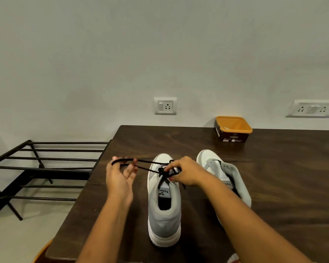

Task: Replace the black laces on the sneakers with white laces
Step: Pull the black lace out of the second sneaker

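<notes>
Two grey and white sneakers stand on the dark wooden table, toes pointing away from me. The left sneaker carries a black lace with a knot over its tongue. A long loop of that lace runs out to the left, hooked over the fingers of my left hand. My right hand pinches the lace at the knot above the shoe's tongue. The right sneaker lies partly behind my right forearm and shows a short piece of black lace near its eyelets.
An orange-rimmed box stands at the back of the table near the wall. A black metal shoe rack is left of the table. Two wall sockets are mounted above the table's back edge.
</notes>
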Tool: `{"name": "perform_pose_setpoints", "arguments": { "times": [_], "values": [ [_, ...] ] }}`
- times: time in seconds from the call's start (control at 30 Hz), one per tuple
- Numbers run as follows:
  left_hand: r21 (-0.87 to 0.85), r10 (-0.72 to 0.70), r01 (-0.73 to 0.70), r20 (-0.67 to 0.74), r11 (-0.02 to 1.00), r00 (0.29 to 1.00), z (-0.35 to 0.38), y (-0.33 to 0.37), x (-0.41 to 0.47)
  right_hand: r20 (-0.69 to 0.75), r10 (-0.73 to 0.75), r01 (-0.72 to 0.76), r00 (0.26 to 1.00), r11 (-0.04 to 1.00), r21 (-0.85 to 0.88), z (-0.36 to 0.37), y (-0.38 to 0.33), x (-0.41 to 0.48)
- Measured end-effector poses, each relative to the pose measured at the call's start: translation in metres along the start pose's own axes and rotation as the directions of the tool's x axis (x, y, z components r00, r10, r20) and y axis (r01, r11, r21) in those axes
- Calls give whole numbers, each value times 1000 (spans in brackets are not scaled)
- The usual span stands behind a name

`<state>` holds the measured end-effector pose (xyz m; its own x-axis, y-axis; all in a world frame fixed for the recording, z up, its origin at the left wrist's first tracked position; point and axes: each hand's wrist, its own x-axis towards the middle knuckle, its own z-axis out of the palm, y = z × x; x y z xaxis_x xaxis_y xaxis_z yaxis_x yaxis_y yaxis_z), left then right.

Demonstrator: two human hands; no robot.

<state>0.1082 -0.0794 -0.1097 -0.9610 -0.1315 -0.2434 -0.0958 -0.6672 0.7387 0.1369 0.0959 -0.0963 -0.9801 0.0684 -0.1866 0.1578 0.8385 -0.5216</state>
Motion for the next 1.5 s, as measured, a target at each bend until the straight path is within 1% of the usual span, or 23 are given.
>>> {"name": "perform_pose_setpoints", "arguments": {
  "times": [0.13, 0.23, 0.33, 0.4, 0.43, 0.47, 0.5, 0.53, 0.57, 0.6, 0.63, 0.67, 0.7, 0.77, 0.8, 0.87, 1.0, 1.1, 1.23, 1.33, 1.4, 1.47, 1.5],
  "values": [
    [27, 48, -53, 161, 998, 986, -4, -6, -3, 23, 13, -15, 1000, 998, 66, -1, 1, -2],
    [-77, 32, -20, 164, 997, 986, -7, -2, 1, 24, 22, -24, 999, 995, 94, 0, 1, -1],
    [-208, -16, 7, -40, 978, 999, -16, 9, 12, 10, 15, -16, 1000, 997, 70, 2, -1, 1],
    [-240, -4, -43, -191, 970, 982, -25, 15, 21, 12, 5, -6, 1000, 998, 69, 5, -2, 1],
    [-207, 34, -87, -248, 974, 968, -29, 17, 22, 9, 2, -2, 1000, 997, 75, 6, -3, 1],
    [-95, 101, -134, -291, 986, 951, -32, 18, 24, -3, 1, -1, 1000, 997, 79, 8, -4, 1],
    [90, 192, -172, -304, 981, 933, -34, 19, 24, -27, 1, 2, 1000, 997, 83, 8, -5, 1],
    [327, 304, -210, -270, 922, 914, -34, 17, 24, -50, 6, -2, 999, 997, 81, 8, -5, 2],
    [552, 398, -249, -167, 796, 902, -32, 14, 21, -72, 10, -5, 997, 997, 77, 8, -6, 3],
    [721, 444, -298, -15, 626, 896, -30, 8, 17, -86, 14, -8, 996, 998, 63, 9, -7, 3],
    [823, 426, -346, 143, 450, 893, -27, 1, 14, -100, 15, -10, 995, 999, 46, 10, -9, 4],
    [867, 354, -389, 274, 311, 894, -23, -8, 9, -108, 13, -10, 994, 1000, 28, 11, -10, 5],
    [872, 250, -431, 374, 233, 893, -17, -16, 3, -114, 8, -7, 993, 1000, 14, 12, -11, 5],
    [844, 53, -499, 499, 195, 865, -8, -31, -7, -113, -3, 2, 994, 1000, -10, 15, -12, 5],
    [838, 8, -513, 520, 186, 854, -6, -36, -9, -114, -5, 3, 993, 1000, -15, 15, -12, 6],
    [833, -2, -531, 538, 153, 843, -4, -40, -8, -116, 3, -4, 993, 1000, -10, 16, -11, 7],
    [821, 25, -567, 567, 63, 823, -5, -36, -7, -74, 19, -18, 997, 1000, 17, 14, -14, 9],
    [799, 127, -602, 597, -4, 792, -3, -41, -15, 9, 13, -14, 1000, 998, 64, 10, -14, 8],
    [769, 174, -639, 629, 2, 758, -2, -45, -13, 27, 74, -78, 997, 972, 221, 3, -10, 5],
    [745, 185, -667, 657, -9, 731, -4, -49, -8, 43, 80, -88, 996, 964, 251, 1, -11, 3],
    [740, 220, -673, 658, -12, 720, -7, -51, -6, 76, 76, -100, 994, 915, 391, 0, -10, 2],
    [745, 247, -667, 642, 25, 726, -8, -50, -3, 172, 36, -133, 984, 791, 598, -4, -7, -2],
    [742, 248, -669, 641, 38, 726, -8, -49, -1, 205, -10, -126, 979, 757, 642, -7, -4, -5]
  ]
}}
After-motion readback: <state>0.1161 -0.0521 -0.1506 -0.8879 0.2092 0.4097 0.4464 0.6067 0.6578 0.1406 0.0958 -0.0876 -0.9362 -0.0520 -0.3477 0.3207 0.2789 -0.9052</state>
